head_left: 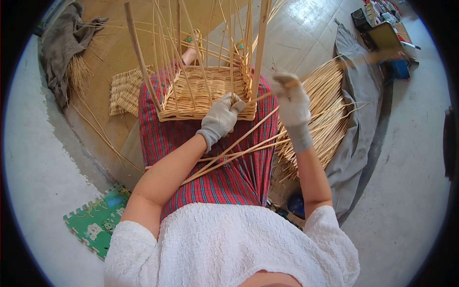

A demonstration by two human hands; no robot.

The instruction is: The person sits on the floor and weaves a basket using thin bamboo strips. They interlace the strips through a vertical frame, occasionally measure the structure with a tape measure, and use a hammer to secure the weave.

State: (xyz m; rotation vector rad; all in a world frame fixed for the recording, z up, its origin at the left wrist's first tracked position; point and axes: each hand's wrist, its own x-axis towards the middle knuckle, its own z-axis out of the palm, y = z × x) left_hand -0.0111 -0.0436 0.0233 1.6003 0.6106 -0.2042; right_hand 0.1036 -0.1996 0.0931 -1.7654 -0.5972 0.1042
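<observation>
A half-woven wicker basket (184,115) rests on my lap, with thin upright stakes and thicker corner posts rising from its woven base. My left hand (221,117), in a grey-white work glove, is closed at the near rim, around the foot of a stake and a wicker strand. From there the strand (262,97) runs to my right hand (292,103), gloved too and closed on it, raised just right of the basket. Motion smears the right fingers and the strand's far end. Several loose strands (229,157) cross my lap below the basket.
A large bundle of wicker rods (318,115) lies on grey cloth (356,129) at the right. Woven pieces (126,93) lie left of the basket. A green foam mat (93,222) is at lower left. Boxes and small items (382,31) stand at far right.
</observation>
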